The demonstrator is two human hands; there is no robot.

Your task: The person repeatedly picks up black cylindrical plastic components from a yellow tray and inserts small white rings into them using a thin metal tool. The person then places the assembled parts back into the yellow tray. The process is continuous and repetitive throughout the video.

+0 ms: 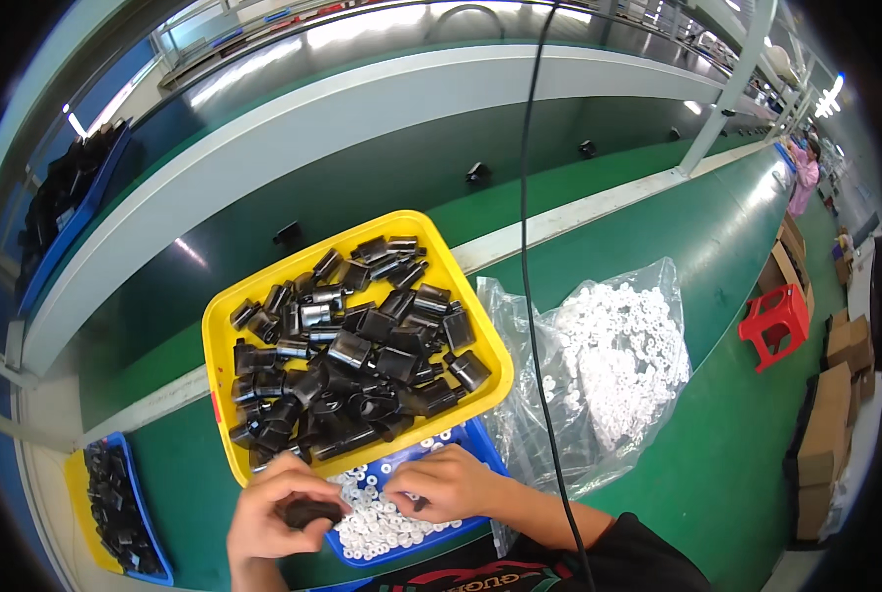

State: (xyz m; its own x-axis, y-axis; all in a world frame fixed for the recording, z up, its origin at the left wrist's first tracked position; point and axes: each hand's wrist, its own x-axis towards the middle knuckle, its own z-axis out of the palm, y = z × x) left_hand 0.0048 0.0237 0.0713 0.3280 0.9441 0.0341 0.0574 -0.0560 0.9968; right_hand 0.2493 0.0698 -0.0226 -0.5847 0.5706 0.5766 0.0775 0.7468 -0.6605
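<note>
Black cable (525,197) hangs in a thin, smooth line across the view, nearest of all. Below it, the left hand (263,508) has its fingers curled around a dark plastic piece (310,512), just in front of the yellow tray. The right hand (448,485) bends over the blue tray (480,444), fingertips close together; whether they grip anything I cannot tell. Small, flat white rings (386,528) with round holes lie loosely heaped there.

Glossy black pieces (347,350), boxy with short round necks, fill the yellow tray (496,365); the held one looks duller, mostly covered by fingers. Beside it, a crinkled clear bag (510,405) holds more rings on the smooth green bench (727,257).

Farther off stand a red plastic stool (757,326), cardboard boxes (823,434) and a person in pink (804,178).
</note>
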